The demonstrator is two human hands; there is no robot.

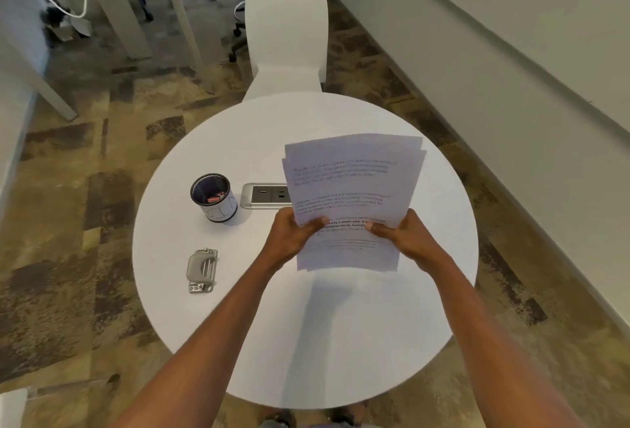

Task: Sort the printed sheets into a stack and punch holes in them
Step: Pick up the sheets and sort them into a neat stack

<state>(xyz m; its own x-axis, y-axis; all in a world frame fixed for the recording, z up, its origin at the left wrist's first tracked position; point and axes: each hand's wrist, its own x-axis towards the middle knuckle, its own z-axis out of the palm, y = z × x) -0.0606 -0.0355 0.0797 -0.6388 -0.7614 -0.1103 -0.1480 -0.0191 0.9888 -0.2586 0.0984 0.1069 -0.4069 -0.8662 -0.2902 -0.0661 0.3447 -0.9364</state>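
Head view: you hold the sheets [351, 195] with both hands above the right half of the round white table [238, 308]. Your left hand [293, 233] is closed on the lower left edge, thumb on top of the front page, fingers hidden behind. Your right hand [405, 236] is closed on the lower right edge the same way — thumb on the print, fingers behind. Sheets are raised off the table and tilted away from you, top edges fanned and not squared — several corners show at the upper right. Printed paragraphs are visible on the front page; the text is too blurred to read.

Punch [201, 270] lies flat on the left side of the table, well apart from the sheets, touched by neither hand. Cup [214, 197] stands upright beyond the punch, something red inside. Outlet panel [264, 195] is set into the table just beside the cup; its right end is hidden behind the sheets. White chair [286, 32] stands at the far side of the table. Shadow of the sheets falls on the table below your hands.
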